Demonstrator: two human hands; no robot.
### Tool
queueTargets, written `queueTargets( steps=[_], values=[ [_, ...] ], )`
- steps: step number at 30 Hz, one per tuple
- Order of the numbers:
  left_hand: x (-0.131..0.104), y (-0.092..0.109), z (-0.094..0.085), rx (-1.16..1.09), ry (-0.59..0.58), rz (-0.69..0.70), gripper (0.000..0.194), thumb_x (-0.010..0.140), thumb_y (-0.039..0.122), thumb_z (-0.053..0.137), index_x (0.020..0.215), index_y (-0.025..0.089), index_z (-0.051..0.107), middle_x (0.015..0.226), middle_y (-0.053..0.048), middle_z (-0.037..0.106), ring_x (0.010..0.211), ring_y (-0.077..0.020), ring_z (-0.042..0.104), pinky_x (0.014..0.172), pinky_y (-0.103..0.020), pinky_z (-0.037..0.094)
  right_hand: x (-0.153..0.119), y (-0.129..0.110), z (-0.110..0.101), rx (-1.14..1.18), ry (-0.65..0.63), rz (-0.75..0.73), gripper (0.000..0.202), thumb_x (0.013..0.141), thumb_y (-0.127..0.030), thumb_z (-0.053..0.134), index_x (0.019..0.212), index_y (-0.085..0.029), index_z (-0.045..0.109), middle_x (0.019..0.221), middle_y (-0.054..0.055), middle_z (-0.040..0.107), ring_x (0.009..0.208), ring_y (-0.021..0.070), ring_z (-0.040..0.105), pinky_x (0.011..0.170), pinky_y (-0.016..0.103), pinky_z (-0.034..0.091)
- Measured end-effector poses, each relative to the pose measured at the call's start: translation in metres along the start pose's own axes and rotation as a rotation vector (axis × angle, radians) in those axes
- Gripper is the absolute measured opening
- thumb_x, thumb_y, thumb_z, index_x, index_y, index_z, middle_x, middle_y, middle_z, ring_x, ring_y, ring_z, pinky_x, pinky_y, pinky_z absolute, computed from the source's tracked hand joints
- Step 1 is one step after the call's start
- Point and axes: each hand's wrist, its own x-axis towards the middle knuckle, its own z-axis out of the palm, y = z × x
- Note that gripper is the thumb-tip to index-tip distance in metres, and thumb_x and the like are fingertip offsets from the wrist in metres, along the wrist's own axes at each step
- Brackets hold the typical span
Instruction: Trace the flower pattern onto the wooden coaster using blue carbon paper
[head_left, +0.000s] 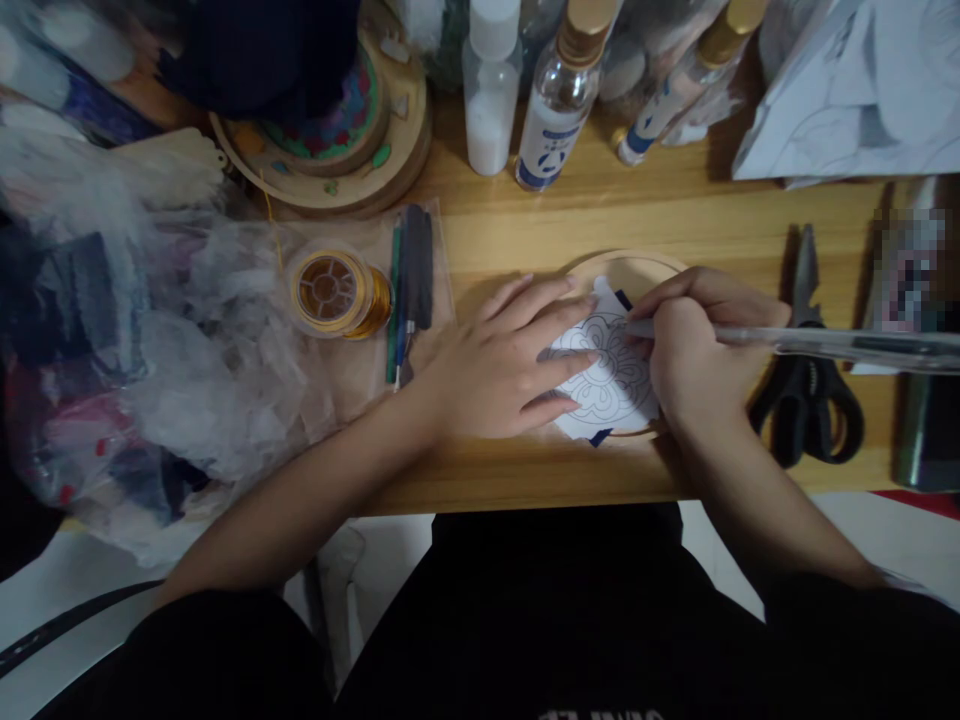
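A white paper (611,385) printed with a flower line pattern lies on a round wooden piece (637,265), with bits of dark blue material showing at its edges. My left hand (517,365) rests flat on the paper's left side, fingers spread. In my right hand (694,350) is a clear-barrelled pen (825,345), pinched between thumb and fingers. Its tip end is over the upper right of the pattern; whether it touches the paper I cannot tell. Black-handled scissors (806,400) lie just right of my right hand.
Left of my hands are a spool of golden thread (341,295), dark pen-like tools (412,270) and crumpled plastic bags (202,330). Small bottles (555,110) and a round wooden stand (405,150) line the back. A dark cylinder (930,430) sits at the right edge.
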Motion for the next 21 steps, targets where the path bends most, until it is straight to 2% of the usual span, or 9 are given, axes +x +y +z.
queueTargets(
  steps=[8,16,19,21],
  values=[
    [0.0000,0.0003,-0.0005,0.003,0.006,0.005,0.038,0.092,0.042,0.058,0.122,0.020,0.067,0.142,-0.014,0.054,0.140,-0.0345,0.040,0.115,-0.057,0.030,-0.0001,-0.0012,-0.0004,-0.014,-0.002,0.009,0.027,0.067,-0.003,0.044,0.052,-0.022,0.056,0.048,-0.005,0.053,0.043,0.0099,0.046,0.045,0.025,0.036],
    [-0.0006,-0.0004,0.0010,0.004,0.018,0.005,0.038,0.092,0.044,0.058,0.120,0.021,0.068,0.141,-0.013,0.054,0.140,-0.0344,0.040,0.115,-0.057,0.030,0.0007,-0.0030,-0.0018,-0.047,-0.018,0.023,0.025,0.066,-0.005,0.045,0.050,-0.021,0.054,0.048,-0.004,0.053,0.045,0.0106,0.048,0.046,0.025,0.037],
    [-0.0001,-0.0004,0.0003,0.004,0.021,0.014,0.037,0.092,0.043,0.059,0.119,0.020,0.069,0.141,-0.014,0.054,0.139,-0.0352,0.041,0.114,-0.057,0.030,0.0013,-0.0030,0.0003,0.013,0.030,0.067,0.023,0.064,-0.008,0.044,0.049,-0.021,0.056,0.046,-0.004,0.053,0.041,0.0096,0.046,0.041,0.023,0.034],
    [0.0004,-0.0005,-0.0004,0.009,0.012,0.016,0.037,0.092,0.043,0.059,0.118,0.020,0.069,0.142,-0.015,0.054,0.138,-0.0354,0.041,0.114,-0.057,0.031,0.0040,-0.0015,0.0021,0.126,0.115,0.145,0.022,0.062,-0.010,0.044,0.050,-0.021,0.057,0.044,-0.004,0.053,0.036,0.0095,0.044,0.036,0.023,0.031]
  ],
)
